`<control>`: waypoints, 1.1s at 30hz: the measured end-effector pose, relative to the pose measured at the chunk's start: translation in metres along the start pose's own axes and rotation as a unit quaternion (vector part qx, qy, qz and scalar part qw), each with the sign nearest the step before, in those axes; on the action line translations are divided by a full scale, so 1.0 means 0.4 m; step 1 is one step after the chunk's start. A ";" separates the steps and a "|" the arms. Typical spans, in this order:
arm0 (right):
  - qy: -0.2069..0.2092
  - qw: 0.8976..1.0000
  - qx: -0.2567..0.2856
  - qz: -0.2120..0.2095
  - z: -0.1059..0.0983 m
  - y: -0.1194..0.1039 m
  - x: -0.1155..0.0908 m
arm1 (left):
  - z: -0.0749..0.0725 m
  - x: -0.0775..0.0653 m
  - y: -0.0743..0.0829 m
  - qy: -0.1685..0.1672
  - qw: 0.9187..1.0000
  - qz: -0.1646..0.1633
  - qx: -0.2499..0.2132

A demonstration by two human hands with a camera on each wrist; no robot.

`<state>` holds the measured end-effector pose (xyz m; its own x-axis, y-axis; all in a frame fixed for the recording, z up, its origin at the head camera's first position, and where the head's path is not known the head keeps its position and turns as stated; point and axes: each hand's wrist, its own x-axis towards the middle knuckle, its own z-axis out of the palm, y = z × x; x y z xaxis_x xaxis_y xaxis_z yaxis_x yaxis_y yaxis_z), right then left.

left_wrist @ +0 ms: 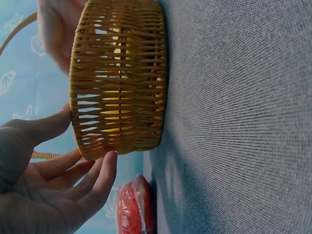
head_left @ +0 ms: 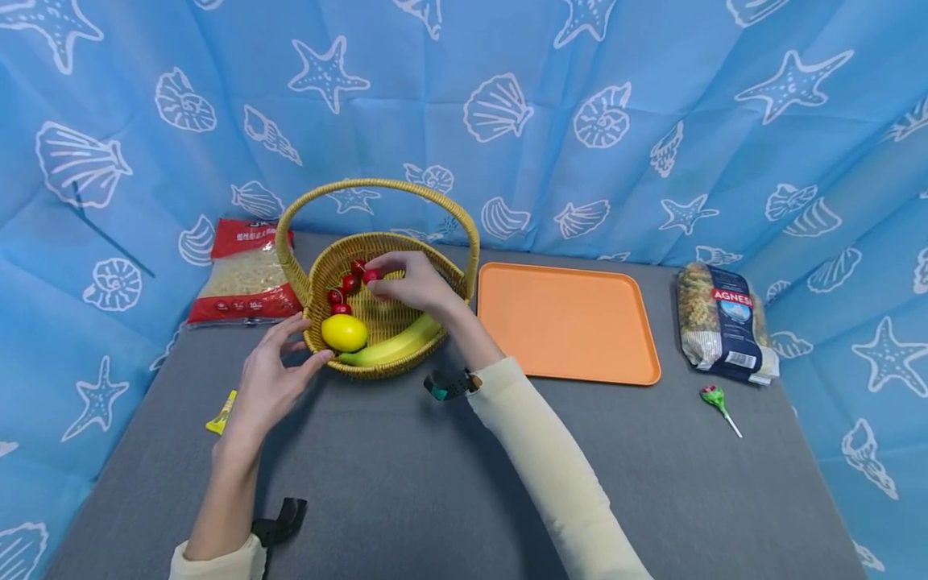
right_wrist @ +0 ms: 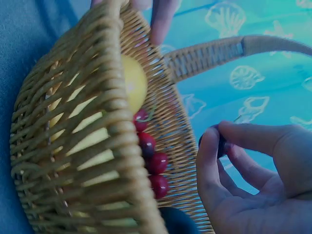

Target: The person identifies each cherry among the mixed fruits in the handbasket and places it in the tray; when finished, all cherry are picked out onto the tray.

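A wicker basket (head_left: 377, 372) with a tall arched handle holds a lemon (head_left: 344, 332), a banana (head_left: 395, 346) and several red cherries (head_left: 350, 283). My left hand (head_left: 271, 379) grips the basket's left rim, thumb and fingers spread around the edge, as the left wrist view also shows. Over the basket, my right hand (head_left: 413, 282) pinches one cherry (right_wrist: 222, 145) between thumb and fingertips. The right wrist view shows that cherry above the rim, apart from the other cherries (right_wrist: 158, 163). A dark rounded thing (right_wrist: 178, 222) inside the basket is mostly hidden.
An orange tray (head_left: 569, 322) lies right of the basket. Further right are a pasta bag (head_left: 725, 318) and a green-wrapped lollipop (head_left: 714, 396). A red-and-clear bag (head_left: 242, 274) stands behind left, and a small yellow packet (head_left: 221, 412) lies near my left wrist.
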<state>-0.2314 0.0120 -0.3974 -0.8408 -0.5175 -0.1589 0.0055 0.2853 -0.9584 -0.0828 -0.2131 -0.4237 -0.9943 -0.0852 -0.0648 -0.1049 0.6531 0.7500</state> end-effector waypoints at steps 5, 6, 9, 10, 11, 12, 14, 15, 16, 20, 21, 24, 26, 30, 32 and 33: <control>0.001 1.000 0.012 -0.027 -0.023 -0.020 -0.055 | -0.001 0.002 0.001 0.002 1.000 -0.002 0.002; 0.003 0.999 0.015 -0.031 -0.030 -0.024 -0.069 | 0.000 0.003 0.002 0.002 1.000 -0.002 0.001; 0.007 0.999 0.014 -0.049 -0.054 -0.034 -0.115 | 0.002 0.004 0.002 0.002 1.000 -0.002 0.001; 0.008 0.998 0.013 -0.054 -0.063 -0.036 -0.131 | 0.003 0.004 0.002 0.003 1.000 -0.001 0.001; 0.009 0.998 0.009 -0.060 -0.073 -0.039 -0.147 | 0.004 0.004 0.001 0.003 1.000 -0.002 0.001; 0.009 0.998 0.009 -0.067 -0.082 -0.041 -0.164 | 0.004 0.004 0.001 0.003 1.000 -0.001 0.001; 0.010 0.997 0.006 -0.080 -0.100 -0.045 -0.197 | 0.004 0.004 0.000 0.004 1.000 -0.001 0.001; 0.010 0.996 0.007 -0.087 -0.109 -0.046 -0.213 | 0.003 0.004 -0.001 0.004 1.000 -0.001 0.000; 0.010 0.996 0.008 -0.094 -0.117 -0.048 -0.229 | 0.003 0.003 -0.001 0.004 1.000 0.000 0.000; 0.018 0.992 0.017 -0.127 -0.156 -0.048 -0.285 | 0.000 0.002 -0.001 0.002 1.000 0.001 -0.001; 0.020 0.990 0.019 -0.137 -0.167 -0.046 -0.297 | 0.000 0.002 -0.001 0.002 1.000 0.001 -0.002; 0.037 0.986 0.022 -0.162 -0.203 -0.036 -0.326 | -0.001 0.001 0.000 0.001 1.000 0.001 -0.001; 0.053 0.982 0.021 -0.179 -0.229 -0.022 -0.338 | -0.001 0.000 -0.001 0.003 1.000 0.002 0.000; 0.101 0.976 0.027 -0.192 -0.274 0.019 -0.342 | -0.001 0.001 0.000 0.005 1.000 0.003 0.002; 0.129 0.974 0.030 -0.185 -0.291 0.042 -0.334 | -0.001 0.002 0.000 0.006 1.000 0.004 0.002; 0.144 0.973 0.028 -0.177 -0.297 0.055 -0.328 | 0.000 0.003 0.000 0.005 1.000 0.004 0.002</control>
<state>-0.1853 0.1819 -0.3694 -0.9117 -0.3262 0.2497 -0.2902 0.0814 -0.9535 -0.0838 -0.2132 -0.4236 -0.9947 -0.0882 -0.0524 -0.0976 0.6574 0.7472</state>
